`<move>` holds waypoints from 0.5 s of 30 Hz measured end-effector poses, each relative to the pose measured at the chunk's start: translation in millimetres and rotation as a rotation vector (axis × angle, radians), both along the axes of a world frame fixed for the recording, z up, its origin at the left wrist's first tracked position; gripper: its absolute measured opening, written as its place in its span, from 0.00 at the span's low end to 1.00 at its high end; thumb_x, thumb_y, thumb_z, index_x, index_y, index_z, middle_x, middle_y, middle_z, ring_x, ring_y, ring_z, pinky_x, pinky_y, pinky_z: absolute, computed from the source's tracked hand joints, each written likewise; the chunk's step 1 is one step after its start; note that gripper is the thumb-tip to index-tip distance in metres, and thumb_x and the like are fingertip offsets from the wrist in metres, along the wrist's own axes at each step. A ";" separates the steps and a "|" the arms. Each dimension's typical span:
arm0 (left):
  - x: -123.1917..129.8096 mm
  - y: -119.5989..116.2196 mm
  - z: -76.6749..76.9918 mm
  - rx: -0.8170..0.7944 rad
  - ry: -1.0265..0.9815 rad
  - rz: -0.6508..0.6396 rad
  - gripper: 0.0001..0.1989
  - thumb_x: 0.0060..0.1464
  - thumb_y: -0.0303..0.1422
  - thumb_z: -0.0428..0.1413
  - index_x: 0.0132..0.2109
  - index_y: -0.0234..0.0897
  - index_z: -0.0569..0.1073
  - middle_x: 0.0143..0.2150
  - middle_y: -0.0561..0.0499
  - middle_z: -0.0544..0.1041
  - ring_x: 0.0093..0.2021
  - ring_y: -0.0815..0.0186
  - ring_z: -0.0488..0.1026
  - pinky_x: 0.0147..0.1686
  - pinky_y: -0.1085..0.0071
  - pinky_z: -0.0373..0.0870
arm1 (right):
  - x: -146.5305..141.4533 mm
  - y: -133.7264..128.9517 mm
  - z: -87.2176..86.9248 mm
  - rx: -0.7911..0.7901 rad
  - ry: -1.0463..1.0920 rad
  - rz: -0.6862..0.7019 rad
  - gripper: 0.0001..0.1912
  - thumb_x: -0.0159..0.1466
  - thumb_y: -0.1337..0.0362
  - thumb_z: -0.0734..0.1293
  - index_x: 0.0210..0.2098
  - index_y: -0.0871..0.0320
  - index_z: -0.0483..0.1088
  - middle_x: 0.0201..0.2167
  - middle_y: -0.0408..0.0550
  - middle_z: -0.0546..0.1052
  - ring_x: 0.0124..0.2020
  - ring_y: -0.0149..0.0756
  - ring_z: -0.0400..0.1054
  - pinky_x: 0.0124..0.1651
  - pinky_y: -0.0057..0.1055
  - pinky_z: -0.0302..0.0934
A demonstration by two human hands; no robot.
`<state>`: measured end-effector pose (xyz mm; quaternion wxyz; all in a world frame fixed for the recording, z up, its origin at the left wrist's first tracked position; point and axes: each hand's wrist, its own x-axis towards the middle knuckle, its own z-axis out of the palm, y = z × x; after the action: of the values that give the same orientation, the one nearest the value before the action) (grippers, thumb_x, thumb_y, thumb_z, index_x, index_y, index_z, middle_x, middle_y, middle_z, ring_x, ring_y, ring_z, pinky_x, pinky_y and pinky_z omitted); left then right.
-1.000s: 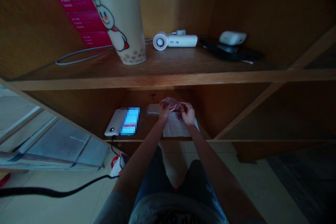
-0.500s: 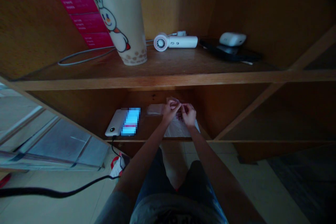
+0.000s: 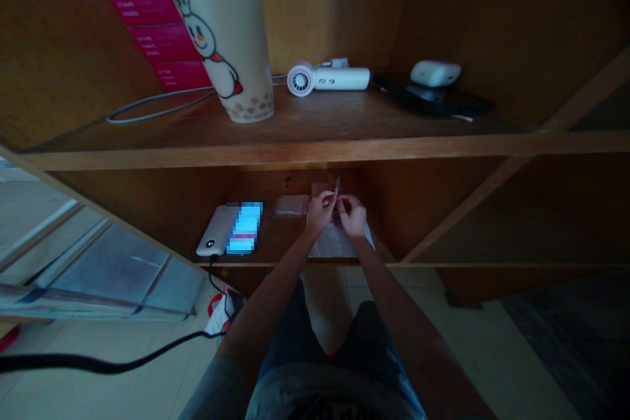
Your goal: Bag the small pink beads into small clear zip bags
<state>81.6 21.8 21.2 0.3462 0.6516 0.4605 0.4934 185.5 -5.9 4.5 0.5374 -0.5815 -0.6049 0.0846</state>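
Observation:
Both hands are at the lower wooden shelf (image 3: 275,243), in front of me. My left hand (image 3: 321,211) and my right hand (image 3: 351,216) pinch a small clear plastic packet (image 3: 325,189) from either side, and a thin strip (image 3: 337,186) stands up between them. Their fingers hide part of the packet. Under my hands lies a white plastic sheet (image 3: 335,243). To the left of my left hand rests a flat translucent packet (image 3: 291,205), and further left a white power bank (image 3: 211,231) lies beside a lit phone (image 3: 245,228).
On the upper shelf (image 3: 315,147) stand a large milk tea cup (image 3: 229,46), a white handheld fan (image 3: 327,79) and a white earbuds case (image 3: 436,73) on a dark phone (image 3: 428,98). A black cable (image 3: 98,362) runs across the floor beside flattened cardboard (image 3: 113,269).
My hands have moved closer together. The crumpled packet held above them now sits lower and flatter, and a thin strip stands up between my fingers.

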 end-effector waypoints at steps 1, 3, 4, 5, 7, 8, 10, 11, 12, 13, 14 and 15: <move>0.2 0.3 -1.1 -0.004 -0.012 0.004 0.05 0.52 0.29 0.53 0.35 0.34 0.74 0.33 0.48 0.77 0.33 0.68 0.74 0.35 0.74 0.70 | 0.1 0.2 -0.2 -0.006 -0.005 0.000 0.14 0.61 0.57 0.58 0.33 0.58 0.70 0.32 0.50 0.74 0.34 0.38 0.67 0.38 0.32 0.59; 0.5 0.3 -2.0 -0.005 -0.027 0.013 0.06 0.52 0.29 0.53 0.36 0.34 0.74 0.34 0.48 0.78 0.33 0.68 0.74 0.35 0.73 0.70 | 0.3 0.0 -0.1 -0.019 -0.021 0.002 0.14 0.61 0.57 0.58 0.33 0.58 0.70 0.32 0.50 0.74 0.34 0.38 0.67 0.38 0.32 0.59; 0.6 0.1 -2.0 -0.007 -0.029 0.016 0.06 0.51 0.29 0.54 0.36 0.33 0.74 0.34 0.47 0.78 0.33 0.68 0.74 0.35 0.73 0.70 | 0.3 -0.3 0.2 -0.026 -0.030 0.003 0.14 0.61 0.57 0.57 0.33 0.58 0.70 0.32 0.50 0.74 0.34 0.38 0.67 0.38 0.32 0.59; 0.8 -0.1 -1.7 -0.011 -0.031 0.016 0.06 0.51 0.29 0.54 0.36 0.33 0.74 0.34 0.47 0.78 0.33 0.67 0.75 0.35 0.73 0.70 | 0.3 -0.8 0.5 -0.033 -0.038 0.002 0.14 0.61 0.57 0.57 0.33 0.58 0.70 0.32 0.50 0.74 0.34 0.38 0.67 0.38 0.32 0.58; 1.3 -0.3 -1.0 -0.031 -0.038 0.019 0.05 0.51 0.29 0.54 0.35 0.34 0.74 0.33 0.47 0.78 0.33 0.67 0.75 0.35 0.72 0.71 | 0.1 -1.8 1.2 -0.049 -0.052 -0.001 0.15 0.61 0.56 0.57 0.33 0.58 0.69 0.31 0.51 0.74 0.34 0.38 0.67 0.37 0.31 0.58; 1.5 -0.3 -0.7 -0.043 -0.045 0.020 0.05 0.51 0.28 0.54 0.34 0.34 0.75 0.33 0.47 0.78 0.33 0.67 0.75 0.35 0.72 0.70 | 0.1 -2.2 1.4 -0.057 -0.055 -0.005 0.15 0.61 0.55 0.56 0.33 0.58 0.69 0.31 0.50 0.74 0.33 0.37 0.67 0.36 0.31 0.58; 1.8 -0.1 -0.3 -0.059 -0.057 0.030 0.05 0.50 0.27 0.54 0.33 0.34 0.74 0.32 0.48 0.78 0.32 0.68 0.75 0.35 0.73 0.70 | 0.4 -2.5 1.1 -0.072 -0.047 -0.019 0.16 0.61 0.54 0.56 0.33 0.58 0.68 0.29 0.49 0.74 0.30 0.37 0.67 0.34 0.30 0.57; 1.8 -0.1 -0.1 -0.061 -0.054 0.042 0.05 0.49 0.26 0.53 0.33 0.34 0.74 0.32 0.48 0.78 0.32 0.68 0.74 0.34 0.73 0.70 | 0.6 -2.4 0.8 -0.076 -0.037 -0.031 0.16 0.61 0.54 0.56 0.33 0.58 0.68 0.28 0.49 0.73 0.29 0.36 0.66 0.33 0.30 0.57; 1.6 -0.3 0.2 -0.056 -0.045 0.056 0.05 0.49 0.26 0.53 0.32 0.34 0.74 0.31 0.49 0.78 0.31 0.68 0.74 0.33 0.74 0.69 | 1.0 -2.2 0.4 -0.077 -0.023 -0.047 0.15 0.61 0.54 0.56 0.33 0.58 0.67 0.27 0.48 0.73 0.28 0.36 0.66 0.33 0.29 0.57; 1.3 -0.8 0.6 -0.047 -0.033 0.073 0.05 0.48 0.25 0.53 0.32 0.34 0.73 0.30 0.49 0.77 0.31 0.69 0.74 0.33 0.74 0.69 | 1.4 -1.8 -0.1 -0.077 -0.006 -0.065 0.15 0.61 0.54 0.56 0.33 0.58 0.67 0.27 0.48 0.73 0.28 0.36 0.66 0.33 0.29 0.56; 0.8 -1.5 1.0 -0.036 -0.018 0.092 0.05 0.48 0.25 0.53 0.32 0.34 0.73 0.29 0.50 0.77 0.30 0.69 0.73 0.32 0.75 0.68 | 1.9 -1.5 -0.5 -0.075 0.014 -0.086 0.14 0.60 0.55 0.56 0.33 0.58 0.67 0.27 0.48 0.73 0.28 0.36 0.66 0.33 0.29 0.57; 0.4 -2.5 1.5 -0.023 -0.003 0.111 0.05 0.48 0.25 0.53 0.32 0.34 0.73 0.28 0.51 0.76 0.29 0.69 0.73 0.31 0.75 0.67 | 2.3 -1.1 -0.7 -0.073 0.035 -0.107 0.14 0.60 0.55 0.56 0.33 0.58 0.66 0.27 0.48 0.73 0.28 0.37 0.66 0.33 0.30 0.57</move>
<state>82.0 19.3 22.7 0.3267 0.6203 0.5009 0.5075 187.8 -7.0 3.8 0.5300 -0.6305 -0.5602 0.0880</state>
